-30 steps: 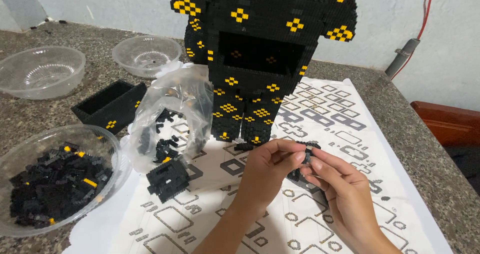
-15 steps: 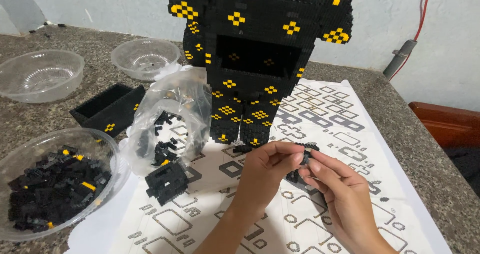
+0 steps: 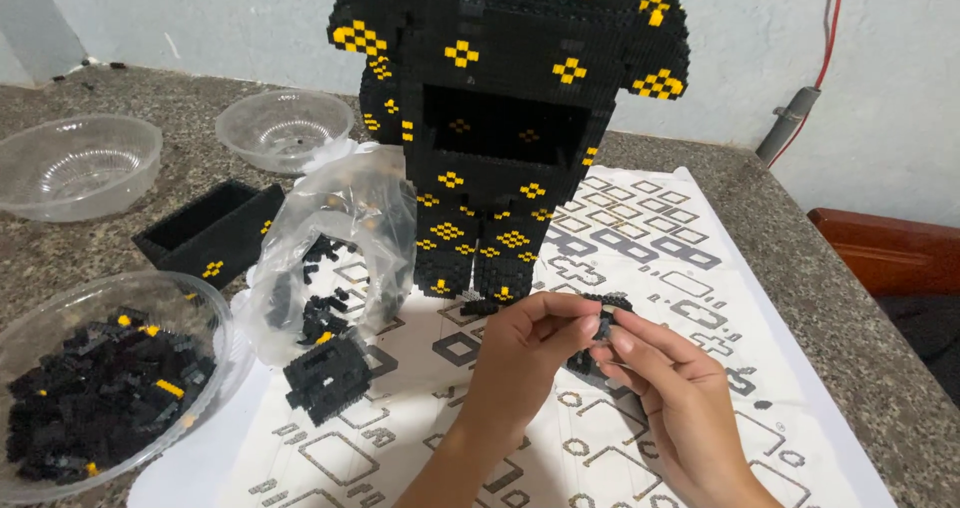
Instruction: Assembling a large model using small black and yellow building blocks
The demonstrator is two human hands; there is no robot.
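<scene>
Bowl of black bricks [image 3: 95, 383] at tabletop's left edge, clear bag [image 3: 335, 243] beside it. Left hand [image 3: 525, 353] and right hand [image 3: 665, 393] each pinch closed on one small black piece [image 3: 603, 318], held above patterned sheet [image 3: 660, 258], before the block figure [image 3: 505, 128].

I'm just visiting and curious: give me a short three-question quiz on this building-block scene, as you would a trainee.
1. True or false: the left hand and right hand meet on one small black block piece.
2. Which bowl holds loose black blocks? A. the near bowl B. the far left bowl C. the far middle bowl
3. Fill in: the tall black block figure bears ____ patterns.

Key
1. True; fingertips of both hands pinch it above the patterned white sheet.
2. A; the two far bowls look empty.
3. Yellow.
</scene>
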